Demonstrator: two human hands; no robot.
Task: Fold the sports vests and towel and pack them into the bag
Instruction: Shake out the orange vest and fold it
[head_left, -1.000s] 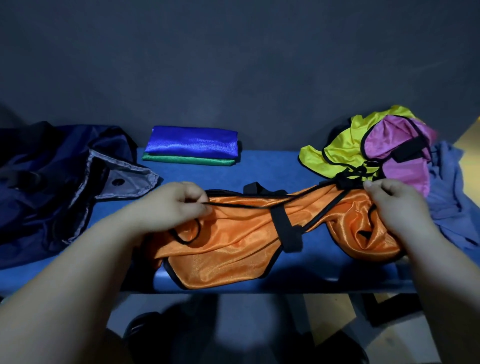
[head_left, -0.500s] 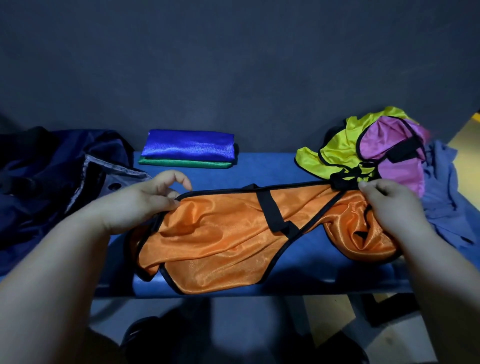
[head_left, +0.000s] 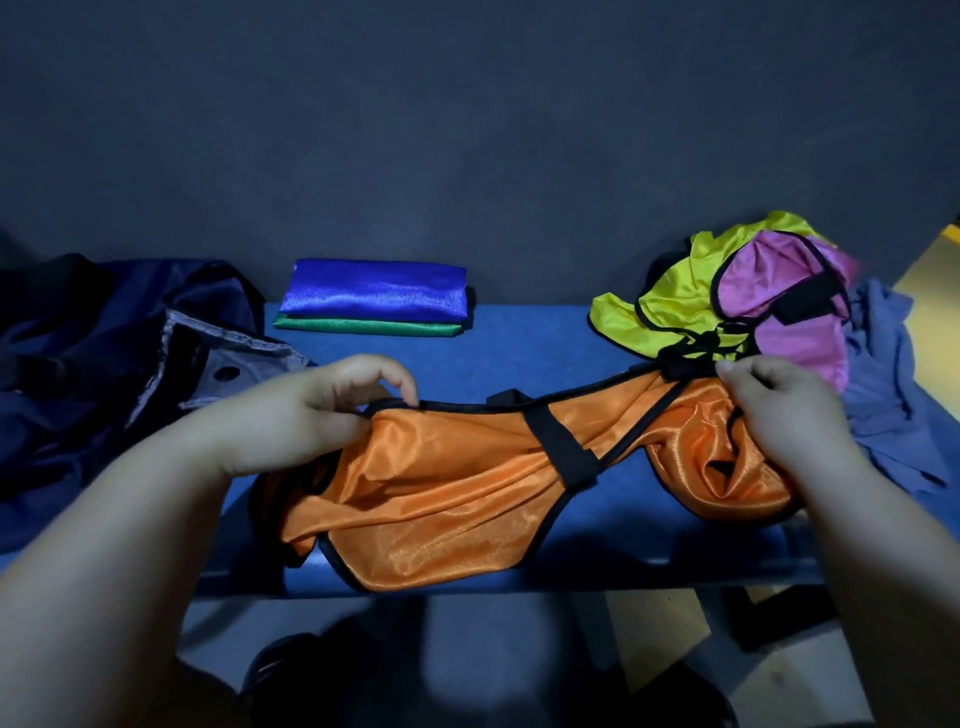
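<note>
The orange vest (head_left: 457, 499), black-trimmed and rumpled, stretches across the front of the surface (head_left: 519, 353), its ends pinched by the left hand (head_left: 311, 415) and right hand (head_left: 779, 410). A folded blue vest (head_left: 374, 291) lies on a folded green vest (head_left: 363, 327) at the back. The yellow vest (head_left: 670, 291) and pink vest (head_left: 779, 291) lie crumpled together at the right, beside the grey-blue towel (head_left: 893, 374). The navy bag (head_left: 93, 364) slumps open at the left.

No readable text, labels, brands or numbers anywhere in view.
</note>
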